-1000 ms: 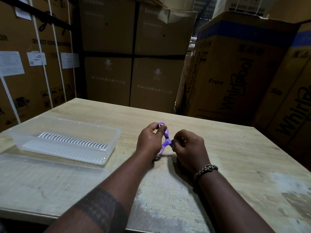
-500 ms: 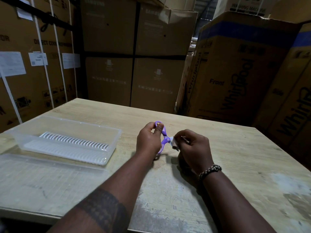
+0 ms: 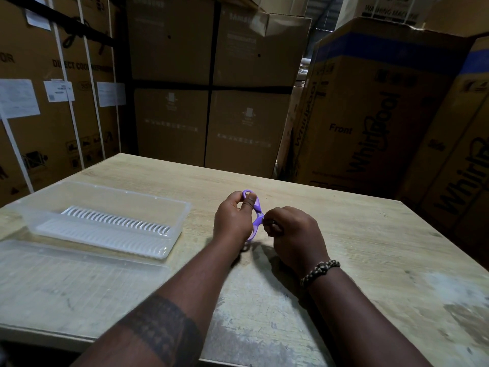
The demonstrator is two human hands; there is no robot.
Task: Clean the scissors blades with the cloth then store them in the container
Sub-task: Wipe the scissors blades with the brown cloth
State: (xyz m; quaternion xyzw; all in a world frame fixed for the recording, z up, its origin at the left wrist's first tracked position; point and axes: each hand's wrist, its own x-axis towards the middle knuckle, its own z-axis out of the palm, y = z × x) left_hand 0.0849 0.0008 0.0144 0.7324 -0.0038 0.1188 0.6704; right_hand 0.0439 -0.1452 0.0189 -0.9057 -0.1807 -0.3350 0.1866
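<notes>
Small scissors with purple handles (image 3: 256,211) are held above the wooden table (image 3: 370,247). My left hand (image 3: 232,219) grips the handles, thumb through the upper loop. My right hand (image 3: 293,238) is curled around the blade end, which is hidden inside the fist; the cloth cannot be made out there now. A clear plastic container (image 3: 182,215) with a white slotted insert stands open to the left of my hands.
The container's clear lid (image 3: 79,276) lies flat near the table's front left edge. Tall cardboard appliance boxes (image 3: 370,107) surround the table at the back, left and right.
My right hand has slid back along the blades toward the handles; the bit of white cloth that showed half a second ago is now hidden in the fist. The left hand barely moved.
</notes>
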